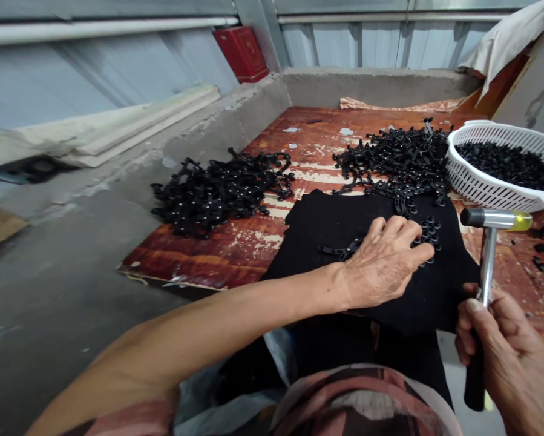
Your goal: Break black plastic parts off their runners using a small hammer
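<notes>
My right hand (503, 345) is wrapped around the black grip of a small hammer (488, 260), held upright. Its metal head has one black face and one clear yellow face. Over the black cloth (317, 224), my left hand (385, 263) has its fingers curled downward beside a cluster of small round black parts (430, 229). The fingertips are largely hidden, so whatever they pinch does not show. A slim black jointed piece (337, 249) lies on the cloth left of that hand, partly covered by it. Another black piece (403, 204) lies beyond the fingers.
A pile of black jointed pieces (217, 194) lies at the table's left, a second pile (399, 157) farther back. On the right stands a white plastic basket (485, 188) full of small black parts. The worn red-brown table (239, 260) borders a concrete ledge (272, 100).
</notes>
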A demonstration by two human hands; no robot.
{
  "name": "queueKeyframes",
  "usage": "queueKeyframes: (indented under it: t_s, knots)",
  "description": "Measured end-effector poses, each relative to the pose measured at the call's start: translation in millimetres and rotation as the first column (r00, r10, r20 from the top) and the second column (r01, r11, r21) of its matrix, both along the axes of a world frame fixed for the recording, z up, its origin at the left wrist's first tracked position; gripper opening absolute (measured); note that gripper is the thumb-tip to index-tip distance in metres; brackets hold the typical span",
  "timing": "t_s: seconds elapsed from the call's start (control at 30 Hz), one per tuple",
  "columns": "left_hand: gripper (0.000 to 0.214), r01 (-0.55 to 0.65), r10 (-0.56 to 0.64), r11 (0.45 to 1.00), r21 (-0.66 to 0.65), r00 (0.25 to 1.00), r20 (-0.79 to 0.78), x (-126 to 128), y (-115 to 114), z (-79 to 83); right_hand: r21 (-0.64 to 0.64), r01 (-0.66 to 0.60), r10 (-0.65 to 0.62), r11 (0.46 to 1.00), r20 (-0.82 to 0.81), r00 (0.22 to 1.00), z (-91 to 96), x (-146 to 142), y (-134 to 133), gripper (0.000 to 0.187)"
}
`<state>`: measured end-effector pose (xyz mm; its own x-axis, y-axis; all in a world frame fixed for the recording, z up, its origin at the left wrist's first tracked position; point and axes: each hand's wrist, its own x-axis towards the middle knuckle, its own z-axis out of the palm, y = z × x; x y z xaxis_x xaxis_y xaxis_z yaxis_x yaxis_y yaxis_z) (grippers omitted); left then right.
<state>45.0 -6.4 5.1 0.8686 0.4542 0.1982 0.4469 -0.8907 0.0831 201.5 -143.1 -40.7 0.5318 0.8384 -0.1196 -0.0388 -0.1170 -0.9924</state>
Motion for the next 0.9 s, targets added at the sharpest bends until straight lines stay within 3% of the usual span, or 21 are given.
queueKeyframes:
  t_s: [0.2, 0.4, 0.47, 0.53, 0.6, 0.67, 0.7, 0.83, 0.9]
  knots:
    - [0.019, 0.027, -0.027, 1.000, 0.014, 1.000, -0.001, 14, 6, -13.4, 0.009, 0.001, -0.001, 1.000, -0.048, 0.999, -1.4, 0, 0, 0.032]
    - [0.008, -0.011, 0.010, 0.999, -0.034, 1.000, -0.017, -9, 8, -6.3, 0.009, 0.007, -0.007, 1.000, -0.047, 0.999, -3.2, 1, -2, 0.034]
    - [0.015, -0.017, 0.018, 0.999, -0.050, 1.000, 0.018, -19, 7, -2.7, 0.007, 0.008, -0.008, 1.000, -0.036, 0.999, -3.2, 1, -2, 0.034]
    - [0.026, -0.103, 0.108, 0.993, -0.065, 0.992, 0.072, -27, 9, -0.3, 0.016, 0.000, 0.000, 1.000, -0.028, 1.000, -3.5, 0, -2, 0.033]
    - [0.030, -0.286, 0.294, 0.953, -0.101, 0.953, 0.075, -35, 13, 0.5, 0.030, -0.011, 0.012, 0.999, -0.022, 1.000, -4.1, 1, -1, 0.032]
    - [0.027, -0.428, 0.431, 0.892, -0.148, 0.902, -0.011, -42, 19, -0.5, 0.027, -0.014, 0.015, 1.000, -0.032, 0.999, -5.2, 3, -1, 0.031]
    - [0.024, -0.444, 0.440, 0.881, -0.164, 0.896, -0.063, -44, 22, -1.4, 0.019, -0.018, 0.018, 1.000, -0.035, 0.999, -5.9, 5, -1, 0.031]
    - [0.013, -0.328, 0.321, 0.907, -0.265, 0.945, -0.069, -50, 24, -4.1, -0.041, -0.068, 0.067, 0.997, -0.027, 0.997, -7.0, 11, -2, 0.034]
    - [0.010, -0.271, 0.297, 0.874, -0.404, 0.955, 0.000, -50, 18, -2.1, -0.057, -0.095, 0.094, 0.994, -0.011, 0.995, -5.0, 9, -2, 0.036]
